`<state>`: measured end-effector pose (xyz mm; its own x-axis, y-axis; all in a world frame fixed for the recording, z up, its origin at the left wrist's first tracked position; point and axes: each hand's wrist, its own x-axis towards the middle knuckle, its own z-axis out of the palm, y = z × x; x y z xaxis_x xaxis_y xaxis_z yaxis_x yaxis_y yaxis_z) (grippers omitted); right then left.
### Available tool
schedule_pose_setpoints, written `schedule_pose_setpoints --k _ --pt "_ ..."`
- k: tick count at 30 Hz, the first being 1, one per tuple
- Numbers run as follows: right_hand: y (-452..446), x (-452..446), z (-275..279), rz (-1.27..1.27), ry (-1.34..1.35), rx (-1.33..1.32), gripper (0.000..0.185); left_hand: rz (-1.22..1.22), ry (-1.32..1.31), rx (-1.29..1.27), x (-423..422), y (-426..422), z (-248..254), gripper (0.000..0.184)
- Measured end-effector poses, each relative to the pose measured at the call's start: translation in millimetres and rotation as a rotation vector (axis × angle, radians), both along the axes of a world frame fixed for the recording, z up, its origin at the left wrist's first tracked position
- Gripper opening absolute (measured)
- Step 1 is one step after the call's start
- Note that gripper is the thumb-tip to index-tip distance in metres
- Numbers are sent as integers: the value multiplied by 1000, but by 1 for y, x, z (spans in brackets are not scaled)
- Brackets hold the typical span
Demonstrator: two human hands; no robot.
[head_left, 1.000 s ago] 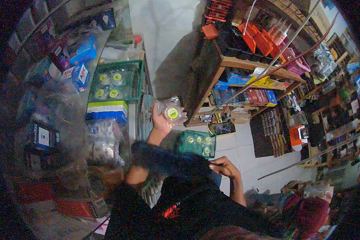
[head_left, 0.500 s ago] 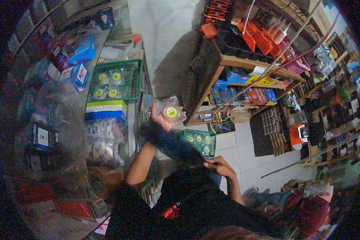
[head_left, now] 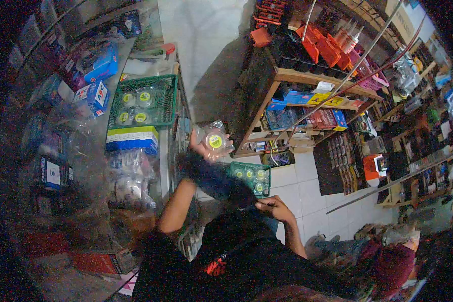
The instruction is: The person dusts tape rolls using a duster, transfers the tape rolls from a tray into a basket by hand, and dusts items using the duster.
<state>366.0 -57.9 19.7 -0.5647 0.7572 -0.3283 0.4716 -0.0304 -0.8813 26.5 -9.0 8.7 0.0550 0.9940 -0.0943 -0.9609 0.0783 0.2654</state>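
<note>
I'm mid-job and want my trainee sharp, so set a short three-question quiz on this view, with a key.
1. True or false: the left hand holds a clear plastic packet with a round yellow-green label.
2. How many yellow-green labels show in the larger green mesh basket?
3. The row of small cartons beside that basket is: A) plain black; B) yellow-green, white and blue; C) all red.
Key: 1 true; 2 four; 3 B.

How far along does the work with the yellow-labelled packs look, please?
Four packs sit in the counter basket and four show in the lower basket, so those look placed. The left hand holds one more pack, which is in neither basket and appears left to set down. Whether more remain, I cannot tell.
</note>
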Motion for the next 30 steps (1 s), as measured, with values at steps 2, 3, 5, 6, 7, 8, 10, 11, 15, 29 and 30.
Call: schedule_pose_setpoints --k 2,3,5,6,7,8,10,11,15,29,30 --pt "-3 0 -6 -27 41 -30 23 -63 36 70 -1 -4 -1 80" --pt "-4 0 -9 -41 62 -45 22 -121 -228 141 -2 -3 -3 81" --pt "-6 -6 -7 -188 126 -119 19 62 -213 -5 2 -1 1 85" --pt "-5 -6 -5 -206 141 -134 19 219 122 -281 9 0 12 88" --pt "0 -4 3 -115 123 -101 18 93 38 -92 1 6 -2 88" --pt "2 -3 12 -31 108 -72 18 -39 -41 95 -9 12 -25 89" --pt "2 -6 14 -49 133 -57 18 -103 -25 89 -10 2 -9 91" --pt "0 -10 13 -147 169 -70 18 -1 187 45 -4 20 -53 88" --pt "-1 -12 29 -140 124 -70 19 225 203 -172 4 6 -1 83" --pt "-3 -10 20 -164 79 69 27 333 190 -110 10 9 -17 66" --pt "0 -8 21 -89 66 72 28 281 103 -60 9 8 -22 66"
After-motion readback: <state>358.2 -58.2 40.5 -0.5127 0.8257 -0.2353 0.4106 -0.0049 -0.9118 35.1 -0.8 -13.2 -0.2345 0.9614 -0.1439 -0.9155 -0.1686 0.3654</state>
